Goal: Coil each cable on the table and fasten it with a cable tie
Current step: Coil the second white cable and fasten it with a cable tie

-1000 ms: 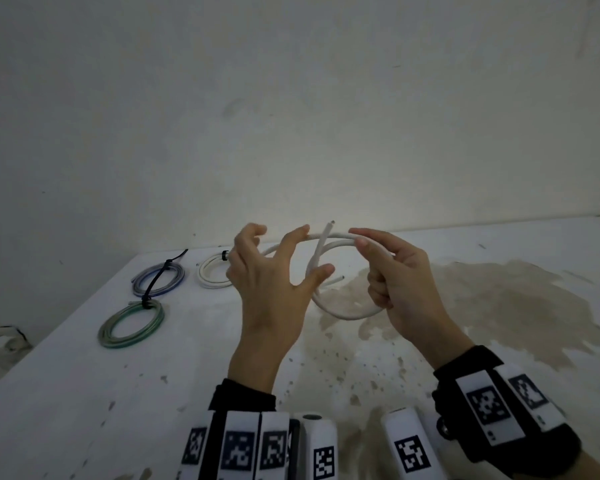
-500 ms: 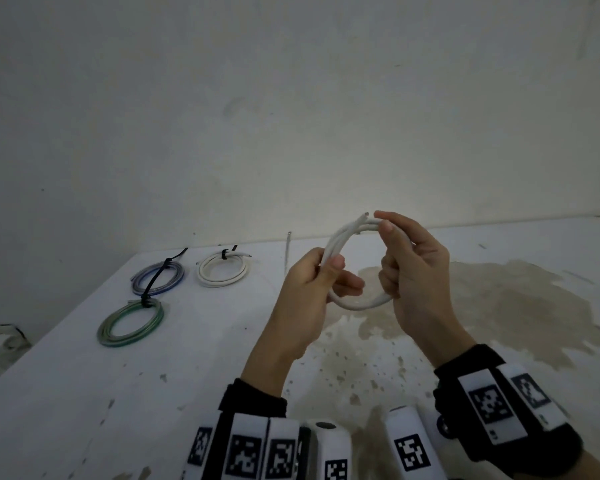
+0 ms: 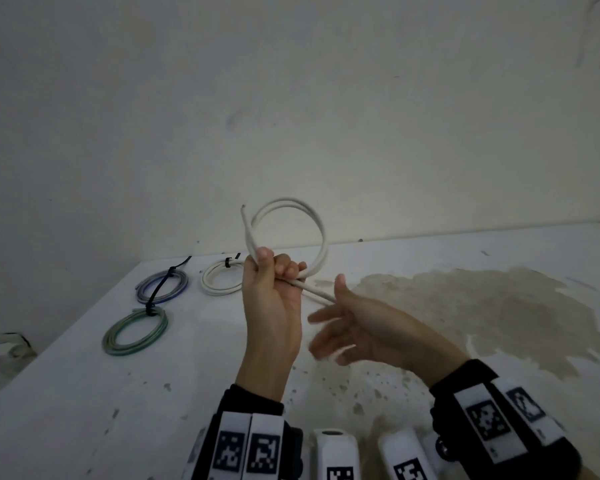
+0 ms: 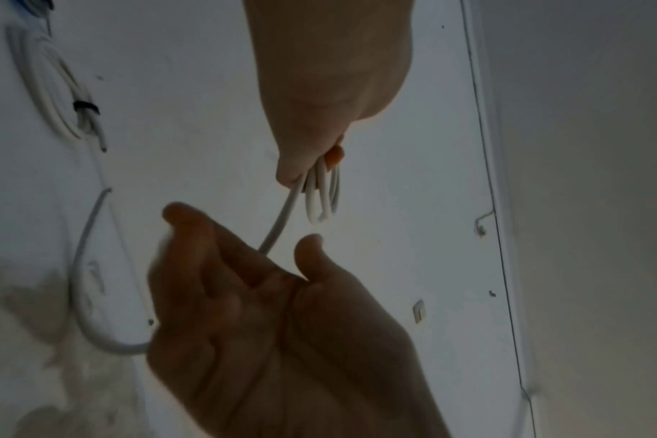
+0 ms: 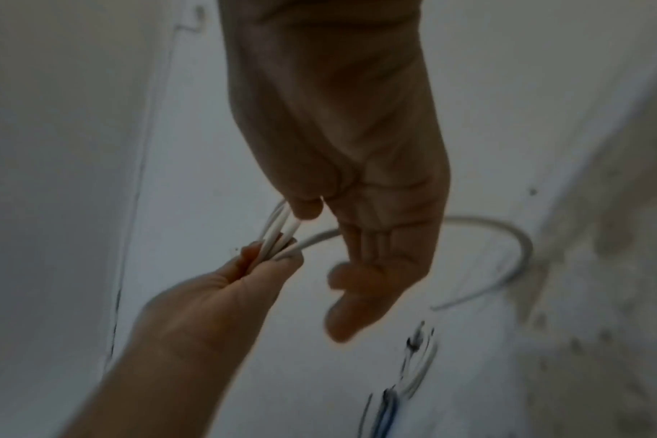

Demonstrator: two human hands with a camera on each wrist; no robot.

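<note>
while gripping white cable (image 3: 321, 237), left hand (image 3: 269, 292) raised

Head view above; wrist views close, sharing table (image 3: 84, 393).

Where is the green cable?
In the head view, the green cable lies coiled on the table's left side, just in front of the blue cable.

Both forearms bare, ending in black cuffs at the wrists. Left wrist band (image 3: 253, 441) was black, carrying white rectangular tags printed with black square fiducial markers. Right wrist band (image 3: 499, 431) was black too, with two white marker tags strapped across it. White plastic housings (image 3: 336, 452) with more marker prints sat between the wrists at the frame's bottom edge.
</note>
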